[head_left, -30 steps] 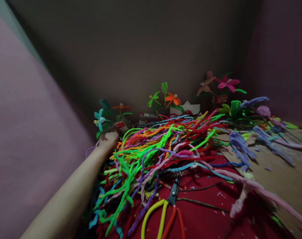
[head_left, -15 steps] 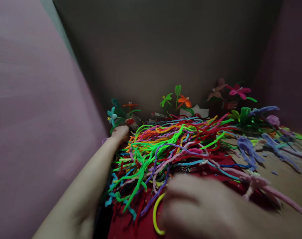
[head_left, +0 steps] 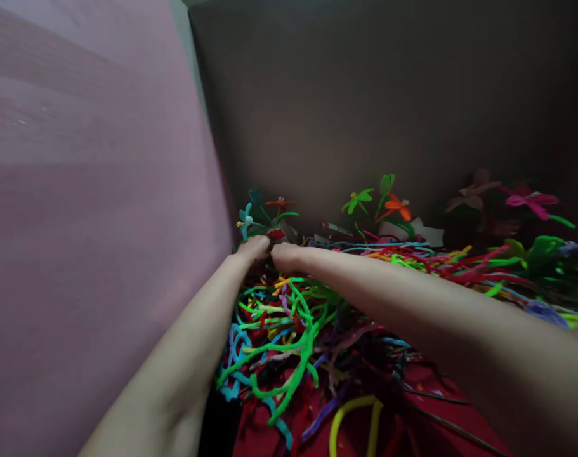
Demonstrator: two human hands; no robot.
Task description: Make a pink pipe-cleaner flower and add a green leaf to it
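My left hand (head_left: 255,249) reaches to the far left end of the heap, beside the wall. My right hand (head_left: 287,256) is stretched across the heap and lies close to the left one. Both look curled inward, but whatever they hold is hidden behind them. Just past them stands a small flower arrangement with a light blue pipe-cleaner flower (head_left: 247,219) and an orange flower (head_left: 281,204). Under the right forearm spreads the tangled heap of pipe cleaners, with bright green pipe cleaners (head_left: 308,339) on top. A bent yellow pipe cleaner (head_left: 336,422) lies in front.
A pink wall (head_left: 127,222) rises close on the left, and a grey wall (head_left: 365,108) stands behind. Along the back are a green flower (head_left: 358,200), an orange flower (head_left: 396,208) and a pink flower (head_left: 531,200). Red cloth (head_left: 441,387) shows beneath the heap.
My right hand has gone from the near front to the far left, beside my left hand. The camera has turned left, so the scene sits farther right. My left hand stays at the same spot.
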